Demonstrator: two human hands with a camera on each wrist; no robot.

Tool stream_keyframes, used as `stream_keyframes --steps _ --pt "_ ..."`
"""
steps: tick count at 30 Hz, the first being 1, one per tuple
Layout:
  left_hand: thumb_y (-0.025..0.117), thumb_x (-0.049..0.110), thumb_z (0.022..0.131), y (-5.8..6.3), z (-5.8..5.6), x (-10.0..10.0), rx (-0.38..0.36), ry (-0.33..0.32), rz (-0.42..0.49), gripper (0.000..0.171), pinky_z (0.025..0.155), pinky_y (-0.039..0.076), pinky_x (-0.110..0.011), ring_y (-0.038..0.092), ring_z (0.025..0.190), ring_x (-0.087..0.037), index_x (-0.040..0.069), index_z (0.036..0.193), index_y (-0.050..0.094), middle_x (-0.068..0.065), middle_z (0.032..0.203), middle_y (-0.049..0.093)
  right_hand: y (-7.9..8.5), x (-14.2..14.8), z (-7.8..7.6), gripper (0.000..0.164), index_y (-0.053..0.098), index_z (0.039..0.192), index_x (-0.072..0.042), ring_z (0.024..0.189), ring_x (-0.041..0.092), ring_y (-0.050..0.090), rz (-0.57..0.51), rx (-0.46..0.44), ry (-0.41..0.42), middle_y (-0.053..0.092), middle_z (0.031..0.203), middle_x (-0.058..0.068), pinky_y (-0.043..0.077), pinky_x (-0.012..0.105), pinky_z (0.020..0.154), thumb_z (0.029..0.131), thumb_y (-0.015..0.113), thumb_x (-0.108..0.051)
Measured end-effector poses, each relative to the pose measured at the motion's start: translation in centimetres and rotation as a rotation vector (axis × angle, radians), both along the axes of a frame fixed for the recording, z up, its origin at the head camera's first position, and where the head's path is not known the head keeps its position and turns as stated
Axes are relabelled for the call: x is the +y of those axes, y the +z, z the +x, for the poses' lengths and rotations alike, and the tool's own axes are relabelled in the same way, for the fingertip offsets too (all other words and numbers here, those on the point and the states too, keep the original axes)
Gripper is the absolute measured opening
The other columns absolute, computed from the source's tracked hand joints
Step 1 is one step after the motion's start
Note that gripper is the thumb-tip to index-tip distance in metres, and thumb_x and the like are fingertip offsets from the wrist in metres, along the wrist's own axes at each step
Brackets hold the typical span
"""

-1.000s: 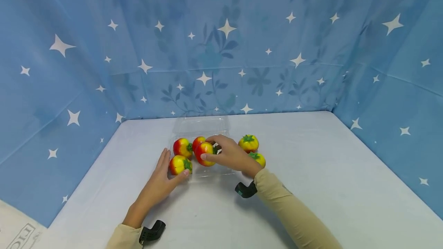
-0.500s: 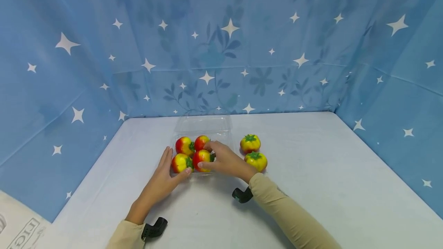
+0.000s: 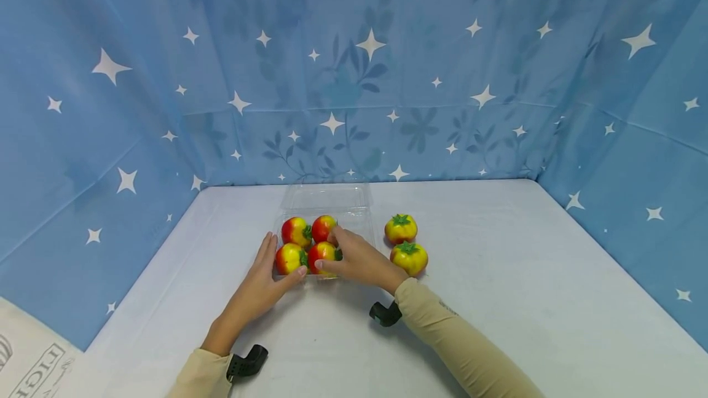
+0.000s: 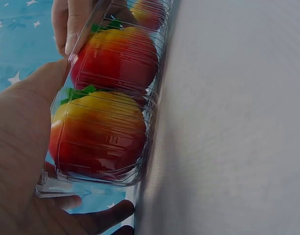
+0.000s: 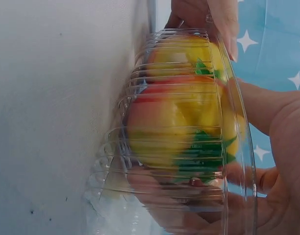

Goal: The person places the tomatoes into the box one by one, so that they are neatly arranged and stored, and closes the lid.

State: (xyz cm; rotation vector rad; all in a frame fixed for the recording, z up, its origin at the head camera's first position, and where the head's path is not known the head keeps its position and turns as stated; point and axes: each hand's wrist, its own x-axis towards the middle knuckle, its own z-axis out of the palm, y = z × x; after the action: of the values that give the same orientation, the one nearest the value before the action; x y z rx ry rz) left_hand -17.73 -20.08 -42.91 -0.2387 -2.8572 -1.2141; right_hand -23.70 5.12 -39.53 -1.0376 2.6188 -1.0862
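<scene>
A clear plastic clamshell box (image 3: 359, 220) lies on the white table with its lid tipped back. Inside sit several red-and-yellow persimmons with green leafy tops, among them the back-left persimmon (image 3: 295, 231) and the front-left persimmon (image 4: 101, 134). My left hand (image 3: 261, 284) rests against the box's left end, fingers straight, thumb at the front rim. My right hand (image 3: 362, 260) reaches into the box and grips the front-right persimmon (image 3: 322, 257), thumb on its near side and fingers behind. In the right wrist view the same persimmon (image 5: 174, 115) shows through the ribbed front wall.
Right of the box stand two more persimmons, one behind (image 3: 401, 229) and one in front (image 3: 409, 258). A blue star-patterned curtain (image 3: 442, 66) hangs behind the table and along both sides. Printed cloth (image 3: 33, 355) lies at the lower left.
My right hand has lowered the persimmon it grips into the box's front row, beside the front-left one. My left hand has stayed at the box's left end.
</scene>
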Motion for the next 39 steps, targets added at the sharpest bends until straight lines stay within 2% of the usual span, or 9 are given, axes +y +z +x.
stream_keyframes --steps 12,21,30,39 --pt "0.066 0.064 0.099 0.0 0.0 0.0 -0.016 0.0 0.009 0.116 0.125 0.012 -0.063 0.004 0.162 -0.044 -0.003 0.17 0.003 -0.02 0.178 -0.006 0.1 0.2 0.0 0.052 0.058 0.132 -0.006 0.105 0.019 0.063 0.041 0.025 -0.008 0.067 0.116 0.005 0.059 0.035 0.095 0.099 0.08 -0.039" --pt "0.067 0.064 0.099 0.0 0.0 0.1 -0.016 0.001 0.008 0.116 0.124 0.013 -0.063 0.006 0.162 -0.044 -0.002 0.17 0.003 -0.02 0.178 -0.005 0.9 0.8 0.3 0.054 0.06 0.139 -0.007 0.113 0.023 0.065 0.06 0.027 -0.021 0.068 0.126 0.009 0.058 0.04 0.099 0.1 0.078 -0.039" --pt "0.067 0.063 0.099 -0.1 0.0 0.1 -0.02 0.0 0.015 0.116 0.125 0.013 -0.063 0.005 0.162 -0.044 -0.003 0.17 0.003 -0.02 0.178 -0.006 2.0 2.1 -0.2 0.06 0.058 0.143 -0.003 0.114 0.03 0.067 0.011 -0.017 -0.067 0.066 0.132 0.016 0.06 0.044 0.094 0.101 0.076 -0.042" --pt "0.067 0.064 0.099 -0.1 0.0 0.1 -0.02 0.001 0.012 0.116 0.125 0.012 -0.063 0.004 0.162 -0.044 -0.002 0.17 0.003 -0.02 0.178 -0.005 3.5 4.4 -1.2 0.063 0.054 0.151 -0.006 0.129 0.035 0.061 -0.025 -0.029 -0.134 0.06 0.146 0.014 0.055 0.049 0.105 0.102 0.075 -0.039"
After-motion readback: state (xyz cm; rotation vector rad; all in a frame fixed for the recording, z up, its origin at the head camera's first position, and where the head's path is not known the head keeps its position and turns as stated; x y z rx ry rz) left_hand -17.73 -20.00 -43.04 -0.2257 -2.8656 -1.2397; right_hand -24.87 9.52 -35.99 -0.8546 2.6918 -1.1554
